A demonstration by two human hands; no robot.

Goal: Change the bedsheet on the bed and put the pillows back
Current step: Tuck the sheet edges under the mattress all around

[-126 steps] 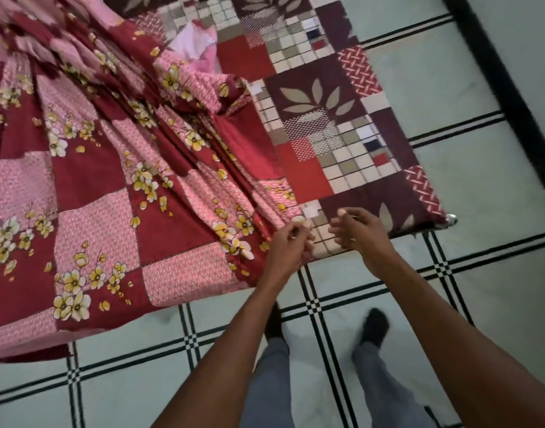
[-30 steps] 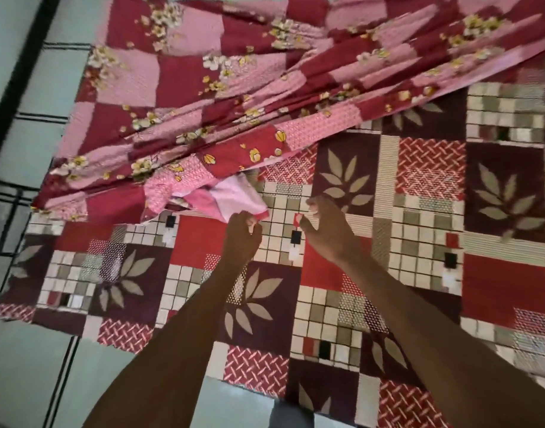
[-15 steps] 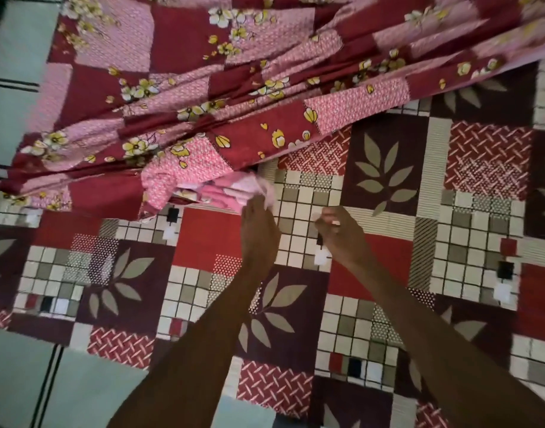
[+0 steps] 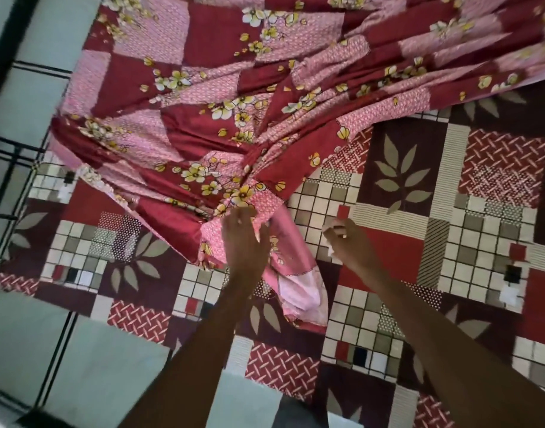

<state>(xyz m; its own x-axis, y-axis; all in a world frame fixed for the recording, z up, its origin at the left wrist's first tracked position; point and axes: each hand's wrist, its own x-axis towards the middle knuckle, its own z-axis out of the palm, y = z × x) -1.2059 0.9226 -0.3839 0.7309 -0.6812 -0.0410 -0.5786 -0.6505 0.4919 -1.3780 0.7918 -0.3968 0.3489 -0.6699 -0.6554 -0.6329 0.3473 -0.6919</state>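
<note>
Bedsheet (image 4: 222,125) — red-pink, floral, bunched

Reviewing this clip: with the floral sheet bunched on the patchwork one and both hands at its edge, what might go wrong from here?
1. The floral sheet is bunched in deep folds; pulling from where the left hand holds it may drag the heap rather than spread it.
2. Its far left edge hangs near the bed's side over the tiled floor and might slip off.
3. The right hand pinches the patchwork sheet, so that layer could ruck up underneath.
</note>
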